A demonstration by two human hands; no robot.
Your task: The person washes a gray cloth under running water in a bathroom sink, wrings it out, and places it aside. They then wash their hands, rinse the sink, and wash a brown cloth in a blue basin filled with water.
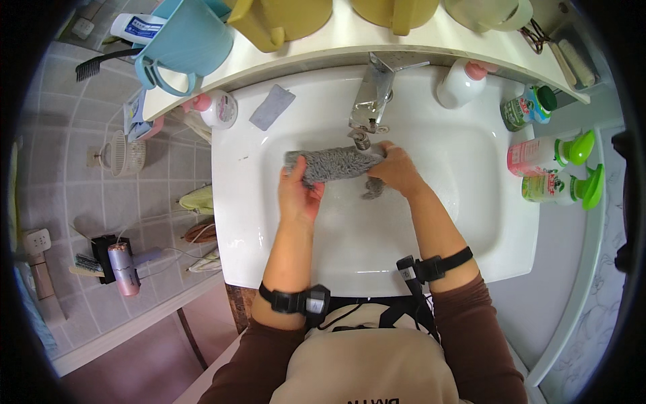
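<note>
A wet-looking grey fluffy cloth (335,164) is stretched between my hands over the white ceramic sink basin (383,237). Its left end is in my left hand (300,194), thumb on top and fingers underneath. My right hand (398,169) grips the other end, just below the spout of the metal faucet (372,96). A loose piece of the cloth hangs down beneath the right hand. I cannot tell whether water is running from the spout.
A flat grey cloth (272,107) lies on the sink's back ledge. Pump bottles (220,109) (458,83) stand either side of the faucet. Green-topped bottles (547,154) line the right edge. A shelf (313,58) with cups overhangs the back; a hair dryer (123,267) hangs left.
</note>
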